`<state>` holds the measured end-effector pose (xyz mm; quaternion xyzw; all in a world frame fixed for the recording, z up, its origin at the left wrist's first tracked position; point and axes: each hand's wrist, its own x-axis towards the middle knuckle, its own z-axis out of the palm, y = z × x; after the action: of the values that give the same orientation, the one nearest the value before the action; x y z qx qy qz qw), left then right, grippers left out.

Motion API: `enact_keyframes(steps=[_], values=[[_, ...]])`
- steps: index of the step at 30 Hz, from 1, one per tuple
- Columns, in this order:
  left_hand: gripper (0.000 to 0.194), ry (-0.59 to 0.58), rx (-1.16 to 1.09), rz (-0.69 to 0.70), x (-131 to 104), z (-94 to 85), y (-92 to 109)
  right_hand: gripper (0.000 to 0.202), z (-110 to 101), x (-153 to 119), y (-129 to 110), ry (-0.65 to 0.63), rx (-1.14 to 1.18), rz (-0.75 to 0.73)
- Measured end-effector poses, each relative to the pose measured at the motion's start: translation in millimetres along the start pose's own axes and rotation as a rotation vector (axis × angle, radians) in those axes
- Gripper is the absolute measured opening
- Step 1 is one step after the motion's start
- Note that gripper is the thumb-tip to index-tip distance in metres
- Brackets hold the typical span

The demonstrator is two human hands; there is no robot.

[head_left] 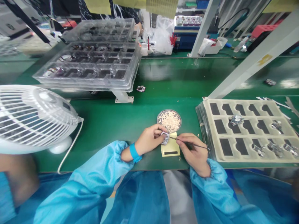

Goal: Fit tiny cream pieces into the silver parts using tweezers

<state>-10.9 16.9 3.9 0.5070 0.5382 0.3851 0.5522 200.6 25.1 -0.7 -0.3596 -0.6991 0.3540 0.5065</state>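
Between the fingers and thumb of my left hand (pixel 153 138) is a small, square-cornered electronic part (pixel 165 138) with a pale rim and a darker middle. My right hand (pixel 193 152) is closed on thin dark tweezers (pixel 193 144), whose tip reaches the right edge of that part. Below both hands lies a yellow pad of paper (pixel 171 148) with a dark strip across its lower end. Just behind the left fingers sits a round dish (pixel 169 119) full of tiny cream-coloured pieces. A blue band circles my left wrist.
A cream tray (pixel 238 130) with dark-lined pockets and several metallic parts stands at right. Stacked clear plastic trays (pixel 93 68) fill the back left. A white fan (pixel 35 119) is at left; a slanted white post (pixel 247 56) rises at right. One small part (pixel 140 89) lies behind the dish.
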Motion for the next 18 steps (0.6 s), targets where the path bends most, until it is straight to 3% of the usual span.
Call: enact_keyframes(steps=[18], values=[[0.019, 0.003, -0.014, 0.006, -0.2, 1.3, 1.1, 0.015, 1.9, 0.6, -1.5, -0.033, -0.057, -0.024]])
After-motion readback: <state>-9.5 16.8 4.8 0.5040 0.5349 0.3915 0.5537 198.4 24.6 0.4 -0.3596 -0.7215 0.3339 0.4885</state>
